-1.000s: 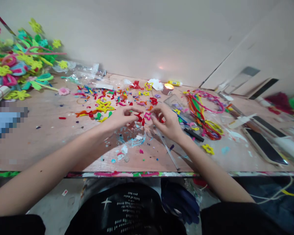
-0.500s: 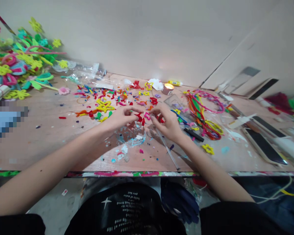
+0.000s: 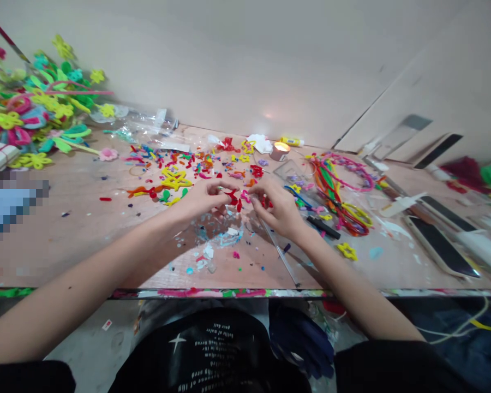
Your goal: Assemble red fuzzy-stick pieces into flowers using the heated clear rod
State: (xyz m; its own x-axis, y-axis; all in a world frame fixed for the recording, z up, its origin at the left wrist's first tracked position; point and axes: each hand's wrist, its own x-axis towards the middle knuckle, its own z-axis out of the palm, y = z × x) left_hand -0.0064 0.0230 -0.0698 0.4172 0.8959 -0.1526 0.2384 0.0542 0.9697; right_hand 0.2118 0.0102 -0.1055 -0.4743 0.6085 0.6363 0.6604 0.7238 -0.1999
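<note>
My left hand (image 3: 207, 198) pinches a small red pipe-cleaner piece (image 3: 232, 197) between thumb and fingers, over the middle of the table. Close to it on the right, my right hand (image 3: 278, 208) has thumb and forefinger closed on a small looped pink pipe-cleaner piece (image 3: 245, 196). The red and pink pieces are nearly side by side; whether they touch cannot be told. More red bits show near the right fingers, partly hidden by the hand. Yellow star-shaped pieces (image 3: 175, 179) lie beyond the left hand. Under the right hand runs a thin clear stick (image 3: 280, 251).
Many coloured pipe-cleaner scraps cover the wooden table (image 3: 123, 234). A lit candle (image 3: 280, 152) burns behind the hands, with a yellow glue stick (image 3: 291, 142) beyond it. Pipe-cleaner flowers (image 3: 36, 103) pile up at left. Loose pipe cleaners (image 3: 331, 185) and a phone (image 3: 442, 245) lie at right.
The pink piece and the right fingertips have shifted slightly left, towards the red piece. The view has tilted a little; both hands keep their hold.
</note>
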